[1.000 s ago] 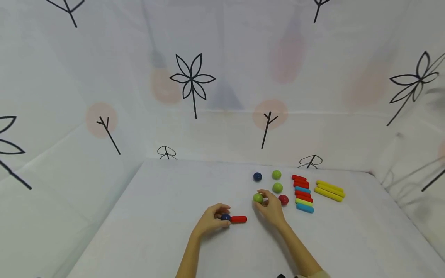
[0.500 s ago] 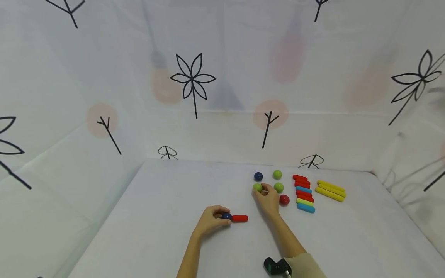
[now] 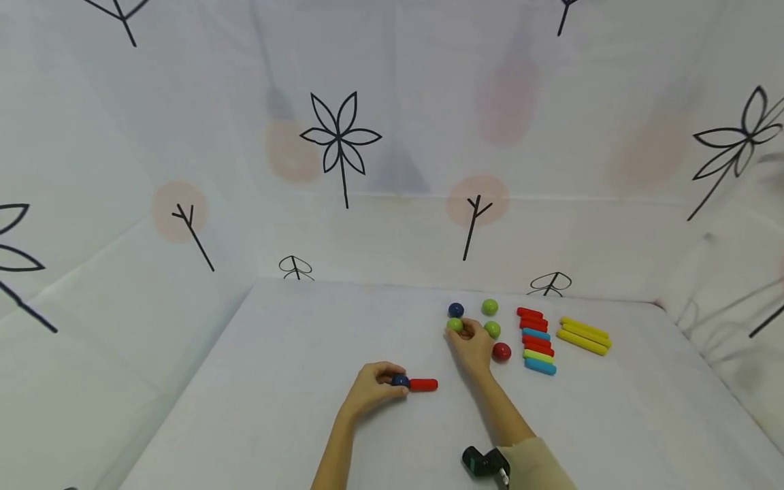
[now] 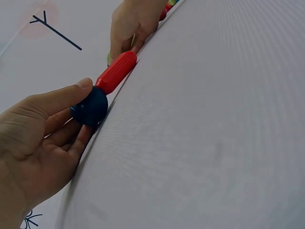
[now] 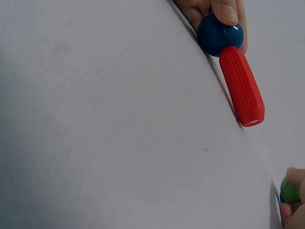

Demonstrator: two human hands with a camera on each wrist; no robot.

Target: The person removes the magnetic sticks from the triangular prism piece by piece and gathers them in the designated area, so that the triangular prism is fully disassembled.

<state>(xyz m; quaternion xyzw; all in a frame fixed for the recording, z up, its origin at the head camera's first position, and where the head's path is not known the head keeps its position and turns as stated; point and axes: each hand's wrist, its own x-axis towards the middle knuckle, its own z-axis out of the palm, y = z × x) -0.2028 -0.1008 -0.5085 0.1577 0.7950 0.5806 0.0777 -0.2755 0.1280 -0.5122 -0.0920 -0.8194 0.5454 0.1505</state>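
My left hand (image 3: 370, 389) pinches a dark blue ball (image 4: 89, 109) between thumb and fingers, low over the white cloth. A short red ridged rod (image 5: 242, 88) sticks out of that ball, pointing right, with a small hole in its free end. Farther back and to the right, my right hand (image 3: 475, 348) pinches a green ball (image 3: 454, 325). Just behind it sits another dark blue ball (image 3: 456, 310), which the green one nearly meets in the head view. In the right wrist view only part of the green ball (image 5: 289, 191) shows past the fingers.
Two more green balls (image 3: 493, 329) and a red ball (image 3: 501, 352) lie beside my right hand. Farther right, short red, blue and yellow-green rods (image 3: 537, 344) form a column next to long yellow rods (image 3: 582, 341). A patterned cloth wall (image 3: 398, 238) rises behind the table.
My right hand has carried the green ball away from me, up close to the dark blue ball at the back. The left hand keeps its grip on its ball, nearly still.
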